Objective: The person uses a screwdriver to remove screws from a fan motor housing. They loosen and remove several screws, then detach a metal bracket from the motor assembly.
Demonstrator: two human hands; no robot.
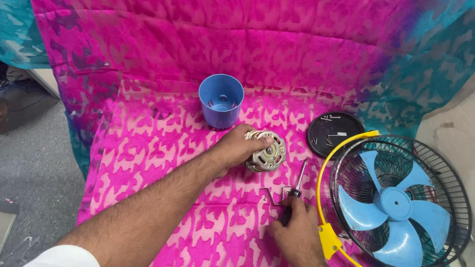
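My left hand (236, 147) grips a small metal fan motor (268, 151) resting on a pink patterned cloth (160, 143). My right hand (297, 234) is closed around the black handle of a screwdriver (298, 184), whose shaft points up toward the motor. A bent metal wire bracket (271, 195) lies just left of that hand. A blue plastic motor housing cup (221, 100) stands behind the motor, its open side facing me.
A black wire fan guard with a yellow rim (327, 178) and light blue blades (394, 210) lies at the right. A round black lid (331, 134) holding screws sits behind it. Grey floor (28, 170) is at the left.
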